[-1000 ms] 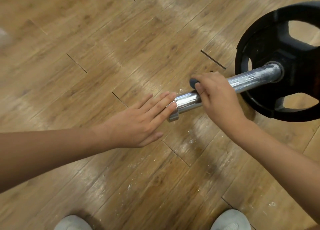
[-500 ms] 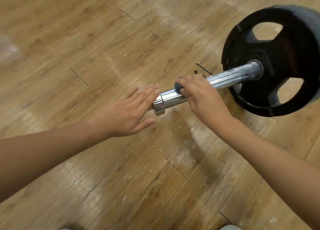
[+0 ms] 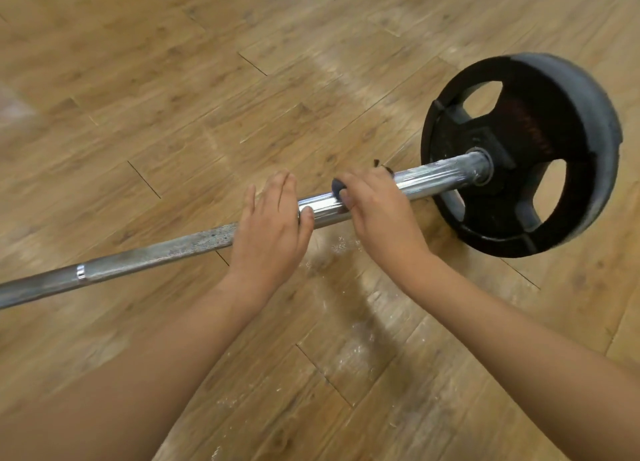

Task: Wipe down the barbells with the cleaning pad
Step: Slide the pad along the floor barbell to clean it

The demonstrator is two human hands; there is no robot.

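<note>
Fingers (image 3: 360, 183) over cleaning pad (image 3: 336, 185) on barbell (image 3: 433, 176)

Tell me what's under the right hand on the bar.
Under the right hand a dark grey cleaning pad peeks out at the fingertips, pressed on the chrome barbell sleeve. The rest of the pad and the sleeve beneath the palm are covered.

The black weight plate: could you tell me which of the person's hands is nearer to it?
Right. The right hand grips the sleeve partway toward the weight plate, not touching it. The left hand sits farther along the bar.
</note>
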